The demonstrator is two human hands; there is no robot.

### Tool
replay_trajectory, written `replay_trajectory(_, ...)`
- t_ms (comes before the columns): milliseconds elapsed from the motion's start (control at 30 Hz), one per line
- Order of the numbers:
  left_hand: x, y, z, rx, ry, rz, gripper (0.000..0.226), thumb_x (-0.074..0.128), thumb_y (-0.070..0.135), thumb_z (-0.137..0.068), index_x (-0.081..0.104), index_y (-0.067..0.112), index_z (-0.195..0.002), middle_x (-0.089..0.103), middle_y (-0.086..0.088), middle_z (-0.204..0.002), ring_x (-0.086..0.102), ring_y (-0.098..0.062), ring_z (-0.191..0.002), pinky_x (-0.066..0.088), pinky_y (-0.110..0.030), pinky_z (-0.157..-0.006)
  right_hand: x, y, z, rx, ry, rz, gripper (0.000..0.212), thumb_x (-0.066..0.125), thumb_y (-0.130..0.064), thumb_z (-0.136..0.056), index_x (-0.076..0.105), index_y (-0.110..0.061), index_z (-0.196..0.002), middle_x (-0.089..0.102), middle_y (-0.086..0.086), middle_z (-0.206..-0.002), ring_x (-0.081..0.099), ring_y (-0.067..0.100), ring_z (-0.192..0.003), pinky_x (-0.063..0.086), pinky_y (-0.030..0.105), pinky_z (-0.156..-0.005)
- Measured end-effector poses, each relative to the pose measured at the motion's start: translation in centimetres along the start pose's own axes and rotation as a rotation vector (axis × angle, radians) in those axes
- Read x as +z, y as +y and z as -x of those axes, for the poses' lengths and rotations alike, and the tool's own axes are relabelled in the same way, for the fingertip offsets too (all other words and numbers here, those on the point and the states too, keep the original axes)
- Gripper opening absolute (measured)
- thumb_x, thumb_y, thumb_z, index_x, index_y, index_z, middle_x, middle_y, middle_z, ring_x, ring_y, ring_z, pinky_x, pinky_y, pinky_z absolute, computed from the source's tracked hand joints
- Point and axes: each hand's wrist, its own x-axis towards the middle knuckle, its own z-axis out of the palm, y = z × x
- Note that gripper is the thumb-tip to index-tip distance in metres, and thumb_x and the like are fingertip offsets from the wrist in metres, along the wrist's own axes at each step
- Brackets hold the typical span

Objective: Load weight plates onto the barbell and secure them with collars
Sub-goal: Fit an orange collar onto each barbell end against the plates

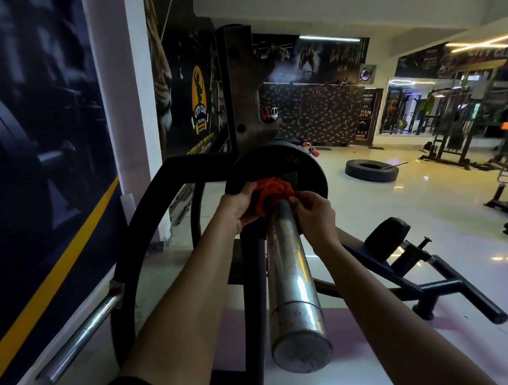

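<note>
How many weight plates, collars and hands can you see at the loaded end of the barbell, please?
weight plate: 1
orange collar: 1
hands, both on the collar: 2 (left hand, right hand)
Total: 4

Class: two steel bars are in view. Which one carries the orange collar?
The thick central barbell, orange collar near its black plate; the thin lower-left bar is bare.

The left hand (239, 205) and right hand (313, 213) cover parts of the blurry orange collar (272, 189). The plate (278, 161) hides the bar (292, 271) beyond.
</note>
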Motion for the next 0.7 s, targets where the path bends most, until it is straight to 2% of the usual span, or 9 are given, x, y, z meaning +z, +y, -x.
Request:
replay_trajectory(67, 0.0, 0.4, 1.3, 0.222, 0.108, -0.231, 0.029, 0.06, 0.037, -0.085, 0.059, 0.01, -0.096, 0.064, -0.008, -0.1, 0.061, -0.026, -0.101, 0.053, -0.034, -0.076, -0.5, -0.2, 0.1, -0.085, -0.018, 0.119, 0.022, 0.059, -0.017, -0.089, 0.065, -0.009, -0.108, 0.066, 0.004, -0.094, 0.061, 0.016, -0.085, 0.045, 0.023, -0.073)
replay_trajectory(100, 0.0, 0.6, 2.0, 0.36, 0.141, -0.388, 0.028, 0.06, 0.037, -0.086, 0.059, 0.011, -0.098, 0.063, -0.006, -0.102, 0.059, -0.025, -0.104, 0.05, -0.031, -0.081, -0.8, -0.3, 0.2, -0.141, -0.017, 0.18, 0.024, 0.059, -0.017, -0.088, 0.064, -0.009, -0.111, 0.066, 0.007, -0.099, 0.061, 0.019, -0.09, 0.044, 0.024, -0.076)
replay_trajectory(167, 0.1, 1.1, 3.5, 0.624, 0.139, -0.655, 0.041, 0.058, 0.035, -0.087, 0.056, 0.008, -0.117, 0.061, -0.009, -0.118, 0.055, -0.022, -0.112, 0.043, -0.025, -0.087, -1.6, -0.9, 0.4, -0.246, -0.014, 0.287, 0.033, 0.06, -0.018, -0.088, 0.058, -0.008, -0.12, 0.062, 0.013, -0.115, 0.058, 0.024, -0.102, 0.042, 0.023, -0.082)
replay_trajectory(267, 0.3, 2.0, 5.8, 0.895, 0.086, -0.923, 0.048, 0.055, 0.033, -0.089, 0.047, 0.01, -0.13, 0.049, -0.011, -0.135, 0.044, -0.022, -0.125, 0.035, -0.03, -0.1, -3.0, -2.2, 1.0, -0.371, -0.007, 0.389, 0.044, 0.059, -0.019, -0.088, 0.05, -0.007, -0.129, 0.054, 0.017, -0.128, 0.052, 0.029, -0.114, 0.043, 0.031, -0.092)
replay_trajectory(333, 0.5, 2.3, 6.9, 1.01, 0.067, -1.06, 0.053, 0.052, 0.036, -0.088, 0.044, 0.01, -0.133, 0.044, -0.012, -0.14, 0.038, -0.022, -0.131, 0.031, -0.038, -0.107, -3.9, -2.7, 1.2, -0.424, 0.013, 0.465, 0.048, 0.06, -0.022, -0.087, 0.047, -0.008, -0.132, 0.051, 0.017, -0.132, 0.047, 0.03, -0.122, 0.04, 0.039, -0.1)
replay_trajectory(400, 0.7, 2.7, 8.2, 1.099, 0.077, -1.169, 0.06, 0.043, 0.044, -0.084, 0.043, 0.01, -0.134, 0.043, -0.013, -0.141, 0.036, -0.023, -0.132, 0.027, -0.04, -0.108, -5.0, -3.1, 1.5, -0.472, 0.029, 0.541, 0.051, 0.06, -0.025, -0.087, 0.045, -0.009, -0.133, 0.049, 0.016, -0.135, 0.042, 0.03, -0.128, 0.034, 0.041, -0.105)
replay_trajectory(500, 1.4, 2.9, 10.7, 1.184, 0.088, -1.259, 0.067, 0.035, 0.049, -0.08, 0.045, 0.01, -0.133, 0.045, -0.013, -0.14, 0.037, -0.024, -0.132, 0.026, -0.039, -0.106, -6.9, -3.6, 2.7, -0.554, 0.057, 0.592, 0.052, 0.057, -0.032, -0.086, 0.047, -0.008, -0.131, 0.052, 0.015, -0.133, 0.041, 0.03, -0.129, 0.034, 0.044, -0.107)
replay_trajectory(700, 3.3, 2.4, 18.4, 1.279, 0.121, -1.346, 0.062, 0.038, 0.045, -0.08, 0.048, 0.007, -0.129, 0.049, -0.015, -0.136, 0.041, -0.027, -0.129, 0.024, -0.04, -0.105, -12.4, -5.2, 7.7, -0.666, 0.104, 0.593, 0.054, 0.047, -0.038, -0.086, 0.047, -0.007, -0.13, 0.053, 0.015, -0.132, 0.042, 0.029, -0.129, 0.033, 0.045, -0.108)
